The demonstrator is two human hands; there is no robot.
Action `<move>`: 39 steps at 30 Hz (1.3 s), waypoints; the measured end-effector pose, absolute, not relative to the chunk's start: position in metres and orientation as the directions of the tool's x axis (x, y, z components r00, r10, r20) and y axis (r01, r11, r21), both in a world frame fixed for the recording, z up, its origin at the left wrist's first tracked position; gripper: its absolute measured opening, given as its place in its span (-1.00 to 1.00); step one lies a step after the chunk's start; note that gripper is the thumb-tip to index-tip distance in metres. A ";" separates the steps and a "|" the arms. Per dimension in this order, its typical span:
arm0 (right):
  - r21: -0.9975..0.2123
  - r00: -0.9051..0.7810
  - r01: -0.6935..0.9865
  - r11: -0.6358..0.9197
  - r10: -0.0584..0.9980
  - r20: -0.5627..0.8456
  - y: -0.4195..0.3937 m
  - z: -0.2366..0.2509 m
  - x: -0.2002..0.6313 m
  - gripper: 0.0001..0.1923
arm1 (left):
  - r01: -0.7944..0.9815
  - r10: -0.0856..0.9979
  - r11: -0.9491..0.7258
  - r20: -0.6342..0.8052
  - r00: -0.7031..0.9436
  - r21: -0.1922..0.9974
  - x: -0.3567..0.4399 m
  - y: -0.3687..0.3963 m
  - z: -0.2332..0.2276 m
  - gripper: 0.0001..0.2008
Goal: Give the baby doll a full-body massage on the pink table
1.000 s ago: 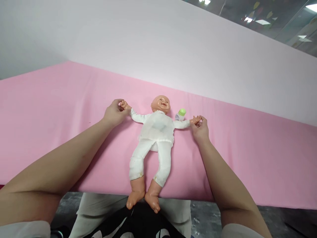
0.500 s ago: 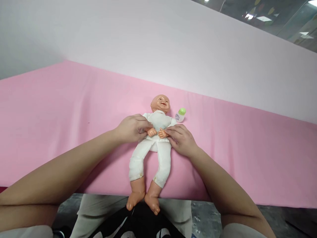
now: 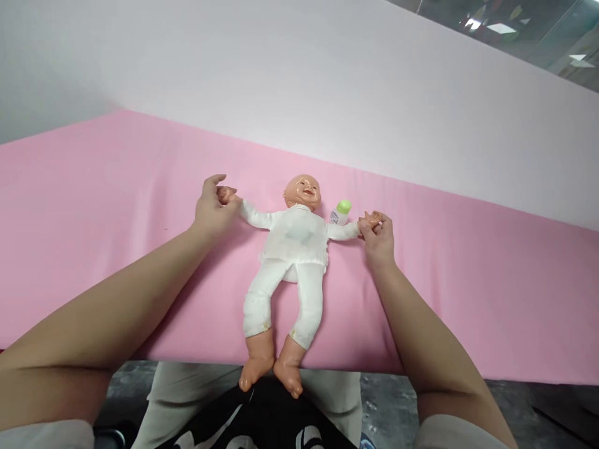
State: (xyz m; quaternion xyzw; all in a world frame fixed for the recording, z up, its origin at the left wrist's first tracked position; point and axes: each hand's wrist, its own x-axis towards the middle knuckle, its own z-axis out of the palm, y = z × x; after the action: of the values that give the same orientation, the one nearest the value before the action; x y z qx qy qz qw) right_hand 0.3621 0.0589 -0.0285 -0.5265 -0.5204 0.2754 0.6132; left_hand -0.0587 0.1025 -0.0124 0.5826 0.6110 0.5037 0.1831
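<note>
A baby doll in white cloth lies on its back, its bare plastic feet reaching past the table's front edge. My left hand grips the doll's hand on the left side, thumb and fingers around it, with that arm stretched outward. On the other side, my right hand pinches the doll's other hand between thumb and fingers. Both doll arms are spread wide from the body. Close to the doll's shoulder, near my right hand, is a small clear bottle with a green cap.
A pink cloth covers the table under the doll. Behind it rises a white wall, with a window-like dark panel at the upper right. My lap and the grey floor show below the front edge.
The doll's arms, folded over its belly before, are now pulled out to both sides. My hands have moved apart and upward with the doll's hands in them.
</note>
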 end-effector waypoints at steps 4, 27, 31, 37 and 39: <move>-0.946 0.412 0.323 -0.017 0.903 0.125 0.076 -0.041 0.390 -0.24 | 0.597 0.949 0.022 0.171 -0.265 0.802 -0.077 0.126 -0.023 -0.56; -0.938 0.462 0.324 0.122 0.845 0.270 0.074 -0.032 0.375 -0.27 | 0.226 0.225 -0.972 0.540 0.811 0.066 -0.008 0.007 -0.020 -0.43; -0.904 0.391 0.335 0.266 0.834 0.390 0.068 -0.026 0.351 -0.38 | 0.093 0.117 -0.993 0.520 0.846 0.072 0.000 -0.007 -0.015 -0.39; -0.576 -0.034 0.683 0.449 0.807 0.589 0.045 -0.017 0.309 -0.48 | 0.036 0.107 -0.992 0.645 0.757 0.122 0.002 -0.002 -0.013 -0.60; -0.416 -0.202 0.748 0.517 0.775 0.599 0.042 -0.019 0.302 -0.46 | 0.086 0.193 -0.979 0.691 0.697 0.187 -0.001 0.005 -0.012 -0.52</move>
State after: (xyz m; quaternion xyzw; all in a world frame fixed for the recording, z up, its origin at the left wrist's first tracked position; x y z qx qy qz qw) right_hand 0.3024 0.0424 -0.0193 -0.4913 -0.7751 0.0167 0.3970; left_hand -0.0010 0.0052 -0.0121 0.9184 0.0761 0.3820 0.0700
